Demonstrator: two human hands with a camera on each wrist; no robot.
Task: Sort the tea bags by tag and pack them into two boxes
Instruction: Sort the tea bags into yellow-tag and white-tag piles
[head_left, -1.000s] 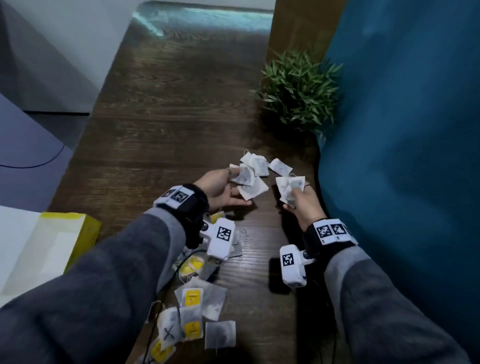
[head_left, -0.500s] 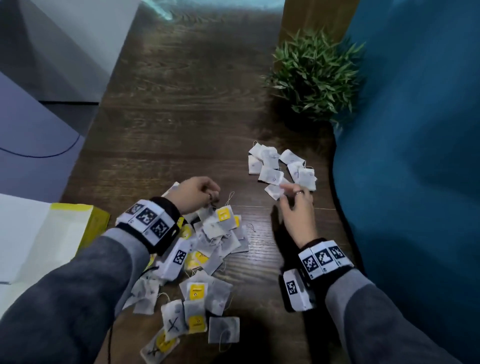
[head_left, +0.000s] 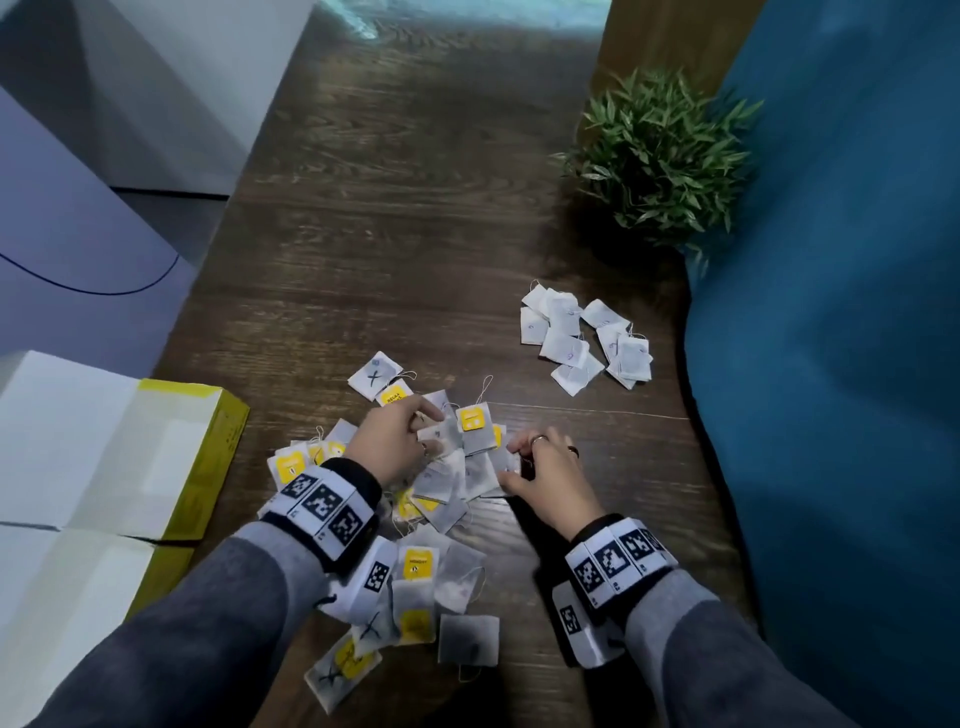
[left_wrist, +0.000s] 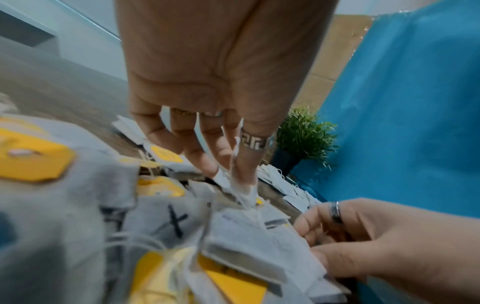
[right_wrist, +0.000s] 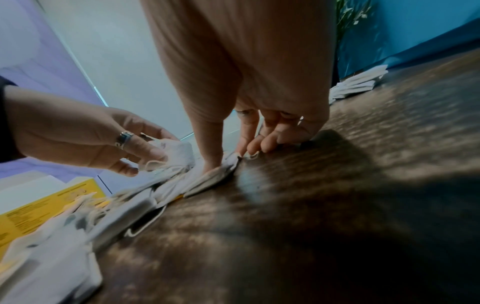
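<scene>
A mixed heap of tea bags (head_left: 447, 571), some with yellow tags and some marked with a black X, lies on the dark wooden table (head_left: 415, 234) close to me. A separate small pile of white tea bags (head_left: 582, 343) sits further off to the right. My left hand (head_left: 426, 431) is over the heap, its thumb and forefinger pinching a white tea bag (left_wrist: 244, 191). My right hand (head_left: 511, 467) is at the heap's right edge, where thumb and fingers pinch a tea bag (right_wrist: 221, 168) lying flat on the table.
An open yellow box (head_left: 218, 452) with white flaps stands at the table's left edge. A small green plant (head_left: 660, 161) is at the far right. A blue fabric surface (head_left: 831, 364) borders the table's right side. The floor drops off to the left.
Both hands held white bags by the far pile; they let those go there. The left hand came back to the mixed heap first, then the right followed.
</scene>
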